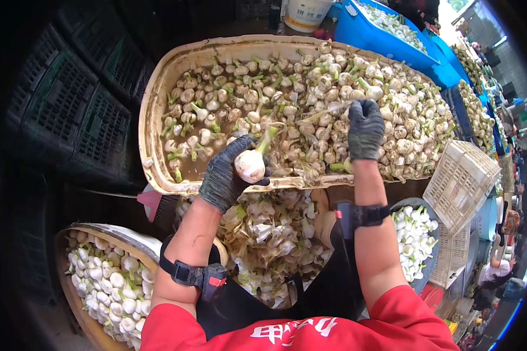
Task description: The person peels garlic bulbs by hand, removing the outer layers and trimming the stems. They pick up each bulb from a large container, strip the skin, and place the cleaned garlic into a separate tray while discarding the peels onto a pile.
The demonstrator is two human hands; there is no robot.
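Observation:
My left hand, in a dark grey glove, is closed round a white garlic bulb whose green stem points up and to the right. My right hand, gloved the same way, is closed over the tub, its fingers pinching a long pale strip of garlic skin. That strip stretches left toward the bulb's stem. Beneath both hands stands a large cream tub with murky water and many unpeeled garlic bulbs, heaped highest on the right.
Loose skins fill a container before me. Peeled garlic lies at lower left and in a round container at right. Dark crates stand left, white crates right. A blue tub and white bucket stand behind.

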